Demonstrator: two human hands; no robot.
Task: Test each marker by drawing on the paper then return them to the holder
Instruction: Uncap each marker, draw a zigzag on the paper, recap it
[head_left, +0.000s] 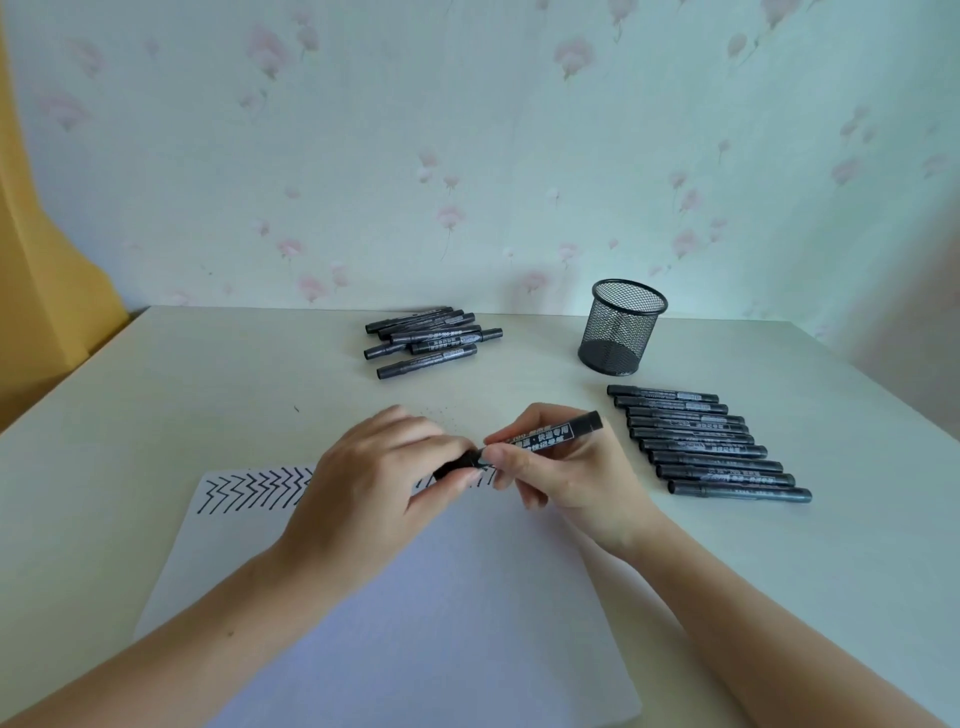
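Nearest the viewer, a white sheet of paper (395, 597) is laid on the pale table (208, 374), and both bare forearms are stretched across it. Along the sheet's far edge a row of black zigzag strokes (254, 489) is drawn, partly hidden behind the hands.

Above that edge a black marker (540, 434) is held between the two hands, tilted so that its far end is raised toward the right. Its barrel is gripped by the right hand (566, 467), with the thumb and curled fingers wrapped round the printed label. The capped near end of the marker is pinched by the left hand (374, 483), whose fingertips are closed on the cap (460, 463). Whether the cap is seated fully on the barrel cannot be told.

To the right of the hands, a neat row of black markers (711, 447) is laid side by side on the table, each one parallel to the next. Farther back, left of centre, a loose pile of markers (431, 338) is heaped, some crossing over others. To the right of that pile a black mesh holder (621, 327) is stood upright, well apart from both groups. Behind the table, floral wallpaper (467, 156) is seen, with a yellow curtain (36, 260) at the left.
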